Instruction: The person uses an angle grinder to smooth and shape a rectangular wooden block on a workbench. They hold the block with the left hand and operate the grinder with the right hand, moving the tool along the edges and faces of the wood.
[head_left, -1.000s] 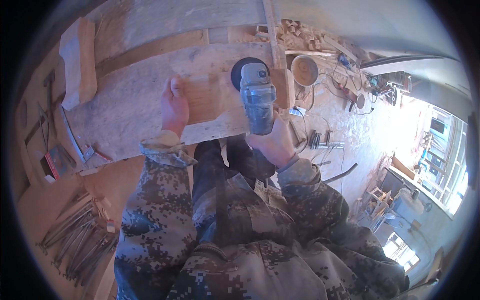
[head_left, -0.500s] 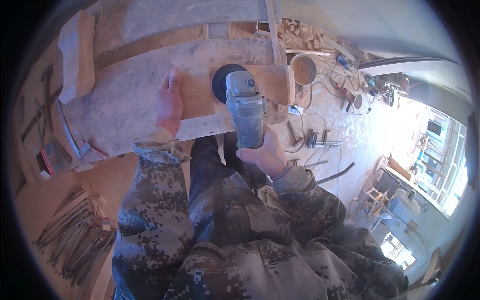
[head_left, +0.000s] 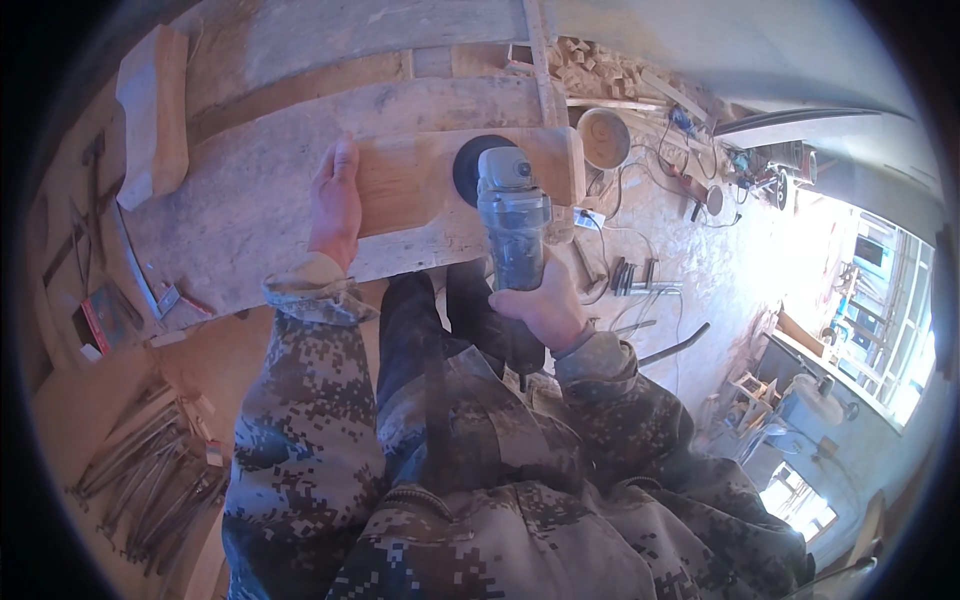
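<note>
A dusty grey workbench point(head_left: 230, 215) fills the upper left of the frame; a shaped wooden board point(head_left: 405, 180) lies on it at upper centre.

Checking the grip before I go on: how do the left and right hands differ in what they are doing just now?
The left hand lies flat, fingers stretched, pressing on the wooden piece; the right hand is curled in a fist around the angle grinder. The left hand sits farther forward on the workbench; the right hand is off its near edge, close to the body. Both wear camouflage sleeves.
</note>
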